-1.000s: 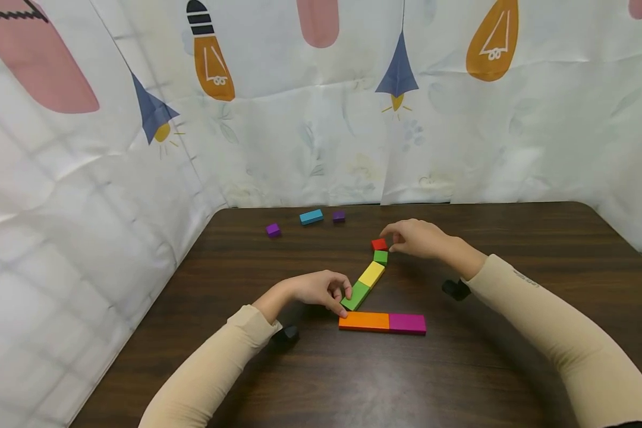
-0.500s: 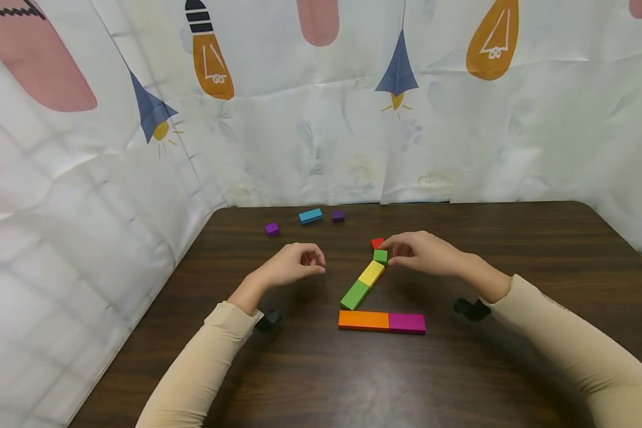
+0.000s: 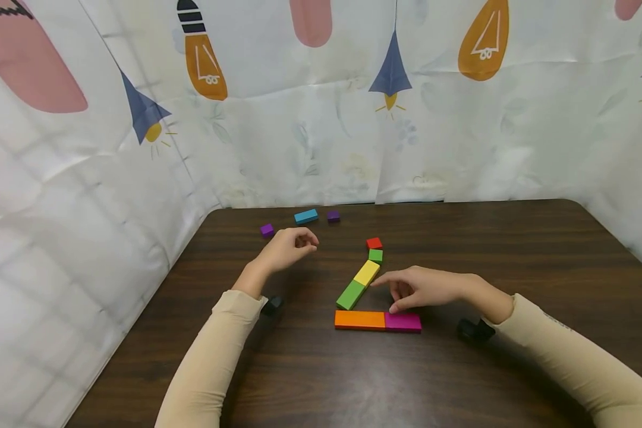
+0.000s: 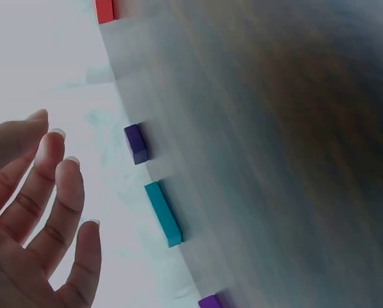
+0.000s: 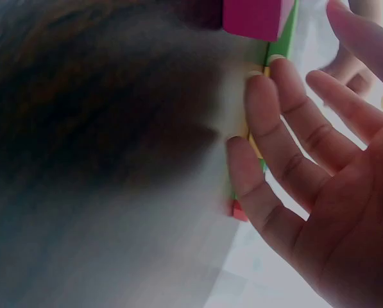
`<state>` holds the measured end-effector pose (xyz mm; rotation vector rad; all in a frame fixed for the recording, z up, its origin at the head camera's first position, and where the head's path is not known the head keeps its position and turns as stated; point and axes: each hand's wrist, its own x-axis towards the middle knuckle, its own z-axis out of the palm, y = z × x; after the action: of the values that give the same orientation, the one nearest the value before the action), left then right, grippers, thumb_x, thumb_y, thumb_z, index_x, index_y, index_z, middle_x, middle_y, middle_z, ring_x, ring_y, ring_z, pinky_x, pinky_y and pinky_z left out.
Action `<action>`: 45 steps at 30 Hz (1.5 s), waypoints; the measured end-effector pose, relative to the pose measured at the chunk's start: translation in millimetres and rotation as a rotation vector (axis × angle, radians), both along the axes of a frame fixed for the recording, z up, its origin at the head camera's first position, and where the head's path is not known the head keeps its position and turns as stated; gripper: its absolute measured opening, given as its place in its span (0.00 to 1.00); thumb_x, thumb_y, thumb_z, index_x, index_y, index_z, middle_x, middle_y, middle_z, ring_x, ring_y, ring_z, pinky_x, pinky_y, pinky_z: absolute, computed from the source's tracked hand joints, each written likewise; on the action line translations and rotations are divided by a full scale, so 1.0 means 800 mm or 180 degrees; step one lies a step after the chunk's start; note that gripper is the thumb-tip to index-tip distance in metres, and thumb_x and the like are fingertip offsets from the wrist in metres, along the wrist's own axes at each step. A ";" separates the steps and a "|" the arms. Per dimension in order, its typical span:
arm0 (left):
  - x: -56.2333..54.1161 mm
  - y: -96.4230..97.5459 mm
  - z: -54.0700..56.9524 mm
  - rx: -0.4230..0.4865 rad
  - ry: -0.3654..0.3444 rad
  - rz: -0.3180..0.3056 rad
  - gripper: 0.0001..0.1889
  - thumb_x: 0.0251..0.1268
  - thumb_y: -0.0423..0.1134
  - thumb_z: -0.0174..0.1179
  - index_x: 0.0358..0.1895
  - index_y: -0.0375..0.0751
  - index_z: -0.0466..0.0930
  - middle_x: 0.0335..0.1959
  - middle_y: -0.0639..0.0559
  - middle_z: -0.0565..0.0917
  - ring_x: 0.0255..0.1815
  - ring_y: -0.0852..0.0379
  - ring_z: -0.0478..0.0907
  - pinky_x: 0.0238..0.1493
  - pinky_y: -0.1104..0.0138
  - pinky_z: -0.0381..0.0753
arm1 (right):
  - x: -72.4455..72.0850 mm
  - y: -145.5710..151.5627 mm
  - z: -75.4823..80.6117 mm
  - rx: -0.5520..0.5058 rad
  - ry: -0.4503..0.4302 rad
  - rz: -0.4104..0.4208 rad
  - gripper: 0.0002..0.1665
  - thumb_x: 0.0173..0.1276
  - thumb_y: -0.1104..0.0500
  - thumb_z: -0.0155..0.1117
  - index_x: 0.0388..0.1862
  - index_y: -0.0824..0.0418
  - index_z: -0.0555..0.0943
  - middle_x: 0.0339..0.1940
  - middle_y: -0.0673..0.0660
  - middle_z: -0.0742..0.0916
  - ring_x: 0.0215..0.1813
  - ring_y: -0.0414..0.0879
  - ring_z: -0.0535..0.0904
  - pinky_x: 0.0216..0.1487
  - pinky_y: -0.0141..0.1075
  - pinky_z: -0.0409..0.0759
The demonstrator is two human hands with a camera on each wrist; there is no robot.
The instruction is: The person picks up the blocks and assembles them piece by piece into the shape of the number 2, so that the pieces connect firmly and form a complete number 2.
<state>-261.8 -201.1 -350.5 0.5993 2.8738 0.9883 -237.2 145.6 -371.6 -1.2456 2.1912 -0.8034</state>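
Note:
My left hand [image 3: 285, 249] hovers over the left part of the table, fingers loosely bent and holding nothing. Ahead of it lie a blue block [image 3: 306, 216], a dark purple block [image 3: 333, 217] and a violet block [image 3: 267, 230]. My right hand [image 3: 430, 288] is above the magenta block [image 3: 403, 322], its thumb tip close to that block and its index finger near the yellow block [image 3: 367, 273]; whether either touches is unclear. The magenta block abuts an orange block [image 3: 359, 320]. A slanted row has a long green block [image 3: 351, 294], the yellow block, a small green block [image 3: 375, 255] and a red block [image 3: 374, 243].
The dark wooden table [image 3: 310, 368] has its far edge against a patterned white curtain [image 3: 321, 148]. Black wrist cameras [image 3: 476, 330] sit under both sleeves.
My left hand has left the long green and orange blocks and moved forward and left. My right hand has come back from the red block towards the magenta block.

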 end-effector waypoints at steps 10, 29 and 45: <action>-0.037 0.016 -0.008 0.0224 -0.0027 0.0175 0.11 0.76 0.35 0.60 0.53 0.33 0.84 0.42 0.46 0.84 0.42 0.49 0.80 0.48 0.56 0.79 | -0.056 0.009 -0.081 0.0034 0.0026 0.0185 0.47 0.63 0.34 0.73 0.78 0.34 0.64 0.38 0.42 0.81 0.31 0.39 0.76 0.34 0.33 0.77; -0.077 0.041 -0.019 -0.0013 0.0059 0.0520 0.16 0.77 0.36 0.59 0.63 0.41 0.81 0.60 0.44 0.81 0.56 0.45 0.78 0.53 0.52 0.79 | -0.028 0.000 -0.041 0.0095 0.0161 0.0274 0.51 0.67 0.38 0.72 0.83 0.49 0.61 0.35 0.47 0.78 0.36 0.41 0.73 0.35 0.35 0.72; -0.112 0.052 -0.024 0.0094 -0.0193 0.0745 0.24 0.76 0.34 0.59 0.73 0.42 0.72 0.72 0.42 0.73 0.63 0.39 0.76 0.56 0.47 0.78 | 0.003 -0.013 -0.010 0.0369 0.0228 0.0032 0.49 0.67 0.38 0.71 0.81 0.53 0.64 0.35 0.46 0.76 0.39 0.38 0.71 0.39 0.34 0.71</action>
<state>-351.6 -159.2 -369.8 0.2323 2.9283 1.0576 -234.8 135.3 -379.3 -1.2444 2.2521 -0.6270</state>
